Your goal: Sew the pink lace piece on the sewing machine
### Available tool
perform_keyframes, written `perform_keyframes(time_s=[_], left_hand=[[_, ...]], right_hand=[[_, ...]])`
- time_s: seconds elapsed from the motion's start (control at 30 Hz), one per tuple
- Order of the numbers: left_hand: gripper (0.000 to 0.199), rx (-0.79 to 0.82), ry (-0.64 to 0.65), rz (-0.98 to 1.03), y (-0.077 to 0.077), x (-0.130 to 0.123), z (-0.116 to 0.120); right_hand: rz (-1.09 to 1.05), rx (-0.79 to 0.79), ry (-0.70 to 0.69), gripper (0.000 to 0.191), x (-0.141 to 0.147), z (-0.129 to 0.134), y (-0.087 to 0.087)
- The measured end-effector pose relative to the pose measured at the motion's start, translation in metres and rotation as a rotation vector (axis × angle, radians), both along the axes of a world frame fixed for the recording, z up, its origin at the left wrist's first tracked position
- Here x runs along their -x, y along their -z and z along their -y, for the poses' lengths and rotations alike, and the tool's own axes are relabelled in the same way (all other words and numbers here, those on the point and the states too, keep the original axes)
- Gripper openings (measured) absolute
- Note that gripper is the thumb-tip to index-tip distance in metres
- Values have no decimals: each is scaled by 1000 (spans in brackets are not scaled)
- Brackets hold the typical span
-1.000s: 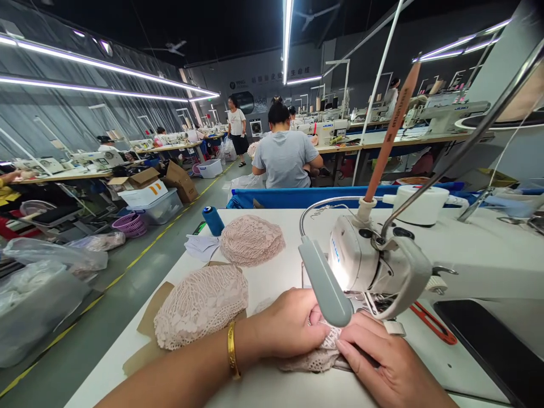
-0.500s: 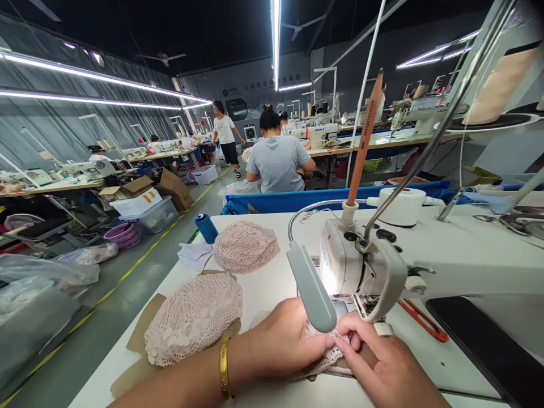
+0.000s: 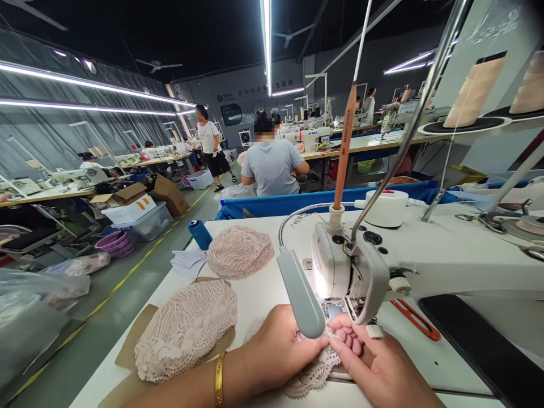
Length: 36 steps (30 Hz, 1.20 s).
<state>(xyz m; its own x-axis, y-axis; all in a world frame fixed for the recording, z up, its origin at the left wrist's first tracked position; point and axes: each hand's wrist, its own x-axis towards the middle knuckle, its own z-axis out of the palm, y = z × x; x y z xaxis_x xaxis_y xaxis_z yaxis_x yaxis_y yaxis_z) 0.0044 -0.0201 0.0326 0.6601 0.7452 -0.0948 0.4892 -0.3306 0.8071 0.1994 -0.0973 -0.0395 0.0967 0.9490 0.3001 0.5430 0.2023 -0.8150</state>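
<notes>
Below the head of a white sewing machine (image 3: 335, 260), both of my hands pinch one piece of pale pink lace (image 3: 317, 371). My left hand (image 3: 276, 345), with a gold bangle on the wrist, is closed on the lace's left side. Closely beside it, my right hand (image 3: 369, 362) grips the edge between thumb and curled fingers. The lace's scalloped border hangs toward me under the hands. A grey lamp (image 3: 301, 294) partly covers the left fingers. To the left lie a lace stack (image 3: 187, 331) on brown paper and a second lace stack (image 3: 241, 252).
A blue thread spool (image 3: 199, 234) and white fabric scraps (image 3: 189, 262) sit at the table's far left. On the right are an orange-red tool (image 3: 416, 320) and a black phone-like slab (image 3: 476, 345). Ahead, a seated person (image 3: 272, 161) works beyond a blue cloth trough (image 3: 293, 201).
The lace has come toward me, and more of its scalloped border shows below my hands. Both hands still pinch it. The camera view has shifted slightly, and a person in the aisle has stepped along.
</notes>
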Motion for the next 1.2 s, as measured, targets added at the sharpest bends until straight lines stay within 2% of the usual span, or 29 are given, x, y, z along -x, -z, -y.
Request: perform_keyframes(time_s=[0.17, 0.4, 0.6, 0.73, 0.9, 1.03, 1.2], left_hand=[[30, -24, 22, 17, 7, 1, -1], [23, -51, 21, 27, 7, 1, 2], [23, 65, 51, 125, 2, -1, 5], [14, 92, 17, 143, 3, -2, 6], [5, 83, 10, 221, -5, -6, 7], [11, -23, 43, 305, -6, -9, 8], [12, 67, -38, 277, -4, -12, 12]], right_hand=[[24, -7, -12, 32, -2, 1, 0], [173, -227, -21, 30, -7, 0, 3], [290, -343, -83, 18, -16, 1, 5], [315, -366, -88, 16, -18, 1, 1], [335, -364, -117, 16, -19, 1, -5], [370, -362, -127, 17, -21, 1, -6], [389, -340, -104, 16, -21, -1, -6]])
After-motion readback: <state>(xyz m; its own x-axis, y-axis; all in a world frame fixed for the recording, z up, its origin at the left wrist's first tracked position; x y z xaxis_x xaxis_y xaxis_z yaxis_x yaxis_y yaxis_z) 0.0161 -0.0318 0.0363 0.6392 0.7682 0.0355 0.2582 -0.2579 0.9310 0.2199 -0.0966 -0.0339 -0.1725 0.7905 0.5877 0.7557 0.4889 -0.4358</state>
